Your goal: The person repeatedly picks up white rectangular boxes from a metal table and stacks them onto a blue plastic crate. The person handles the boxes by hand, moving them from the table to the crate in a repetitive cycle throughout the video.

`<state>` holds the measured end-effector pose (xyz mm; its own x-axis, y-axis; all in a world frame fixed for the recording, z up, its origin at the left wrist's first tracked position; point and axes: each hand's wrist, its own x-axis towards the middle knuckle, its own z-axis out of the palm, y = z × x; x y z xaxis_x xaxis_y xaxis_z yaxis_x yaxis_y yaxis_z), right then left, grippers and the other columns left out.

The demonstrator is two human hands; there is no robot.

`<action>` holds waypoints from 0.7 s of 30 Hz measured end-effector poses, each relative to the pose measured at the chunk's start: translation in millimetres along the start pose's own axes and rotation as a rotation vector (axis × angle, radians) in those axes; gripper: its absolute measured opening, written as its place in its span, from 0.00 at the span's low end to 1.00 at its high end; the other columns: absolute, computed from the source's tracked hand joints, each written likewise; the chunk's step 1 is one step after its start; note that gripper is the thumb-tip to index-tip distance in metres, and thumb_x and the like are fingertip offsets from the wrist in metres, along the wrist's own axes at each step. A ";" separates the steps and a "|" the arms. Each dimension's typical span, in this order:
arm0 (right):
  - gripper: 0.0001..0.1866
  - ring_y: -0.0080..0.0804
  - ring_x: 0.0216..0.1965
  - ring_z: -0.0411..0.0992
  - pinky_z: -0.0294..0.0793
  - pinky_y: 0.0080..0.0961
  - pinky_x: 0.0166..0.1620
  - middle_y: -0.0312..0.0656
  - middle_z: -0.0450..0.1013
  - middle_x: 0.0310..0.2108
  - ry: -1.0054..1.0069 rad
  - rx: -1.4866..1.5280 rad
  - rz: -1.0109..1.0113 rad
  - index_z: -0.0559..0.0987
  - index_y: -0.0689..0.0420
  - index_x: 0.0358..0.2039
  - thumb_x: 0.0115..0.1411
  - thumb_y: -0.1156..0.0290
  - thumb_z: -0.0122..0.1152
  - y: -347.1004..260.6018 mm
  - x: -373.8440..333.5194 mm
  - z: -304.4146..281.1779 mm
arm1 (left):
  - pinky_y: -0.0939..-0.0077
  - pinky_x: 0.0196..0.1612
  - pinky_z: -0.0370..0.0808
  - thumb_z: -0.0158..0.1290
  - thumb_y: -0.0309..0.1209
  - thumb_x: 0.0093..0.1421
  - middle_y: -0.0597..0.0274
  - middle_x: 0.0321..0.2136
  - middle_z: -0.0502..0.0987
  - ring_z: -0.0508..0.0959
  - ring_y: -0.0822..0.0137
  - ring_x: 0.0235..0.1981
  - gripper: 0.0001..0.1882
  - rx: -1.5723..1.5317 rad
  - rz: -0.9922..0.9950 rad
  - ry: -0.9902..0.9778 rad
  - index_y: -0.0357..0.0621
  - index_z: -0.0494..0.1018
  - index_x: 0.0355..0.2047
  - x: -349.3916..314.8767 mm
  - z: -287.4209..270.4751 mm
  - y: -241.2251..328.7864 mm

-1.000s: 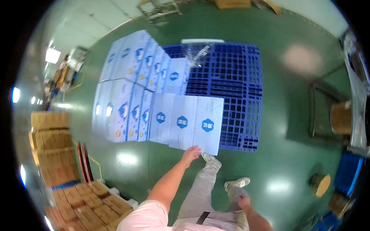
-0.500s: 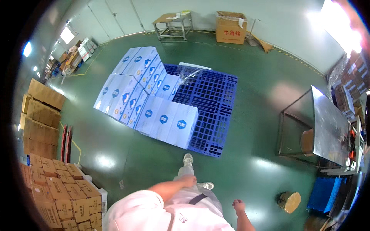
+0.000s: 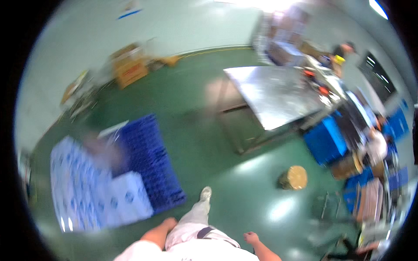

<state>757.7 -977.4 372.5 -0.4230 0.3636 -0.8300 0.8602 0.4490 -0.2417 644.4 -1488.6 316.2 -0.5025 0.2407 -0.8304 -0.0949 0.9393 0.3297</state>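
Note:
My left hand (image 3: pixel 170 223) hangs beside my left thigh, its fingers smeared and partly hidden. Clear of my body on the other side, my right hand (image 3: pixel 250 237) has its fingers loosely curled, with nothing seen in them. Both hands are away from every object. Ahead to the left is a blue plastic pallet (image 3: pixel 163 169), part of its slatted top bare. White cartons with blue print (image 3: pixel 126 195) are stacked on its left and near sides. Some clear plastic film lies blurred near the pallet's far part. One light shoe (image 3: pixel 205 193) is stepping on the green floor.
A metal-topped table (image 3: pixel 270 91) stands ahead right, with a round brown-topped stool (image 3: pixel 297 177) nearer me. Blue crates (image 3: pixel 325 140) and a cluttered workbench line the right, where other people are at work. An open brown carton (image 3: pixel 130 71) stands by the far wall.
My view has swung to the right. The pallet and cartons now lie farther left, and the metal table sits nearer the middle. Both arms still hang low; neither hand has taken anything.

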 end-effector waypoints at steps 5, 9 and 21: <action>0.24 0.43 0.48 0.74 0.71 0.34 0.53 0.47 0.77 0.43 0.011 -0.082 -0.115 0.80 0.52 0.43 0.54 0.48 0.56 -56.1 -15.3 -17.2 | 0.60 0.52 0.70 0.49 0.48 0.55 0.45 0.47 0.76 0.75 0.49 0.49 0.24 -0.134 -0.063 -0.078 0.42 0.79 0.40 85.2 -85.4 32.5; 0.23 0.43 0.47 0.74 0.71 0.34 0.52 0.47 0.77 0.42 0.142 0.095 -0.058 0.81 0.54 0.41 0.55 0.49 0.56 -75.9 -6.9 -47.0 | 0.61 0.52 0.71 0.47 0.46 0.56 0.47 0.42 0.78 0.77 0.50 0.46 0.21 0.233 0.177 0.006 0.45 0.80 0.38 132.4 -223.0 135.2; 0.25 0.48 0.44 0.75 0.74 0.38 0.48 0.50 0.77 0.39 0.191 0.278 0.105 0.82 0.58 0.35 0.52 0.49 0.51 -47.3 80.0 -59.7 | 0.67 0.44 0.75 0.55 0.40 0.54 0.57 0.34 0.82 0.81 0.61 0.37 0.15 -0.012 0.297 0.302 0.43 0.79 0.36 274.7 -392.0 392.0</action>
<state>666.2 -920.8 347.6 -0.3515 0.5534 -0.7551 0.9352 0.1718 -0.3095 132.3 -1150.1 393.3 -0.7383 0.4167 -0.5304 0.0833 0.8366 0.5414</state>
